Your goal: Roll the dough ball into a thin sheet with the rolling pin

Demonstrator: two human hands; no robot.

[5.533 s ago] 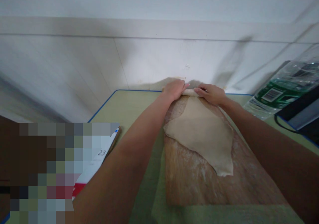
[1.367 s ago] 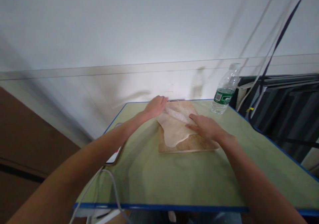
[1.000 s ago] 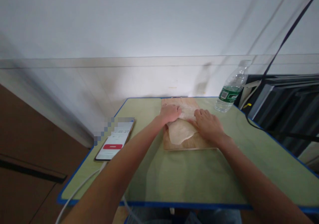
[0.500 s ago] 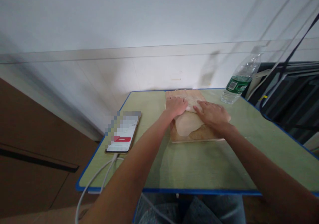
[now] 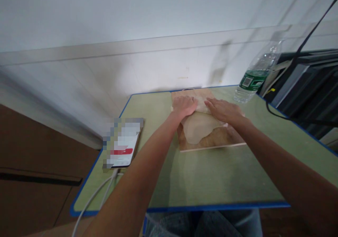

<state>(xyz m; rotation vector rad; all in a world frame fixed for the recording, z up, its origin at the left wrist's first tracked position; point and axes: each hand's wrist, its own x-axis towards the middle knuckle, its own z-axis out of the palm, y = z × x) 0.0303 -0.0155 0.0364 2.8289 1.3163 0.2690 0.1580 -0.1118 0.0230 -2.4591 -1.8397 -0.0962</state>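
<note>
A pale sheet of dough point(image 5: 198, 128) lies on a wooden cutting board point(image 5: 221, 140), its near part thin and flat with an uneven edge. Toward the back of the board the dough is doubled over or rolled into a thicker band. My left hand point(image 5: 185, 104) bears down on the left of that band, fingers curled over it and fingertips hidden. On the right of the band rests my right hand point(image 5: 223, 109), palm down, its fingers stretched out toward the left hand. A small gap with dough in it separates the two hands.
The board lies on a green table point(image 5: 206, 177) with a blue edge, set against a white wall. At left lies a phone point(image 5: 125, 143) with a white cable point(image 5: 96, 191). A clear water bottle point(image 5: 252, 78) stands back right, near dark folders point(image 5: 308, 89) and a black strap.
Both hands stay on the dough band, with the right hand shifted slightly so that more of the board's right side shows. The whole view has tilted and shifted a little.
</note>
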